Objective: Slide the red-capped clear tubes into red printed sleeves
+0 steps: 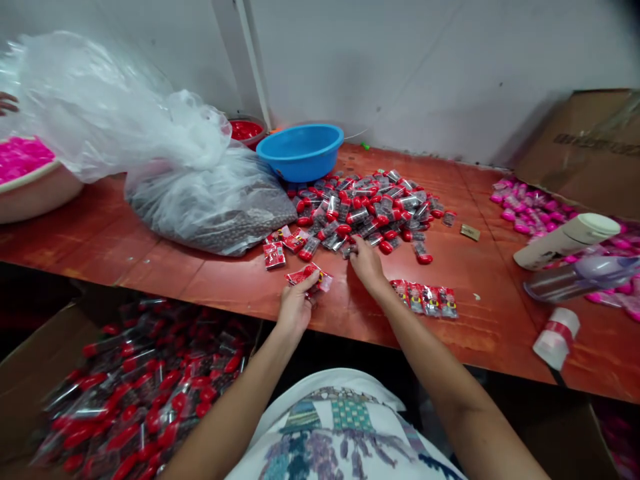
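My left hand (299, 303) is closed on a red printed plastic packet (321, 280) above the table's front edge. My right hand (367, 265) reaches to the near edge of a pile of small clear containers with red caps (360, 212). Its fingers pinch one small container (348, 251), partly hidden by the fingertips. Dark contents show through the containers' clear walls. More red packets (275, 255) lie between my left hand and the pile. A row of red packets (424, 299) lies flat beside my right forearm.
A bulging bag of dark beads (210, 200) and a blue basin (300, 153) stand behind the packets. Below the table's left side, a carton (35, 353) holds many red-capped containers. At right are a white flask (565, 241), a clear bottle (570, 280) and a roll (557, 338). Another person's hand (7, 103) shows far left.
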The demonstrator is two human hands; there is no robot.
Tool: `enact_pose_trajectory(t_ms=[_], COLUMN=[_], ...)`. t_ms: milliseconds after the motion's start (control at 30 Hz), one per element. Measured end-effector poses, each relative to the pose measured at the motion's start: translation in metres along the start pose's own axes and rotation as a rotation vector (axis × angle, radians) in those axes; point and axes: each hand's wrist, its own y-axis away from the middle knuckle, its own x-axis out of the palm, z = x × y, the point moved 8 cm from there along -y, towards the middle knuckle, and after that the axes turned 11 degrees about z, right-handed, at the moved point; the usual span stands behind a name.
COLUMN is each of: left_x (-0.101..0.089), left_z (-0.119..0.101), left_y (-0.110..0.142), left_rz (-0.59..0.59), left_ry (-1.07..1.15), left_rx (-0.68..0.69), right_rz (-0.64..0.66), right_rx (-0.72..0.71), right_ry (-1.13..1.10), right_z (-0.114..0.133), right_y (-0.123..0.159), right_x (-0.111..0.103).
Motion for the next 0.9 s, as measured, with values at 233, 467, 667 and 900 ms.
enact_pose_trajectory(t_ms=[233, 467, 667, 900], left_x=[-0.002, -0.007, -0.010, -0.006], left_z=[0.007, 0.017, 0.023, 0.014], left_y=[-0.003, 0.006, 0.007, 0.008], left_rz=[-0.010, -0.045, 0.008, -0.003], left_ry=[0.090, 0.209, 0.229, 0.194], left_rx=[-0.121, -0.184, -0.186, -0.126], right_rz=[0.000, 0.045, 0.077, 0.052], right_rx=[-0.006, -0.211, -0.130, -0.112], right_ry=[0.190, 0.206, -0.152, -0.911], right_z=[0.019, 0.000, -0.025, 0.016], right_y=[-0.005, 0.027, 0.065, 0.116], right_x=[0.009, 0.015, 0.010, 0.010])
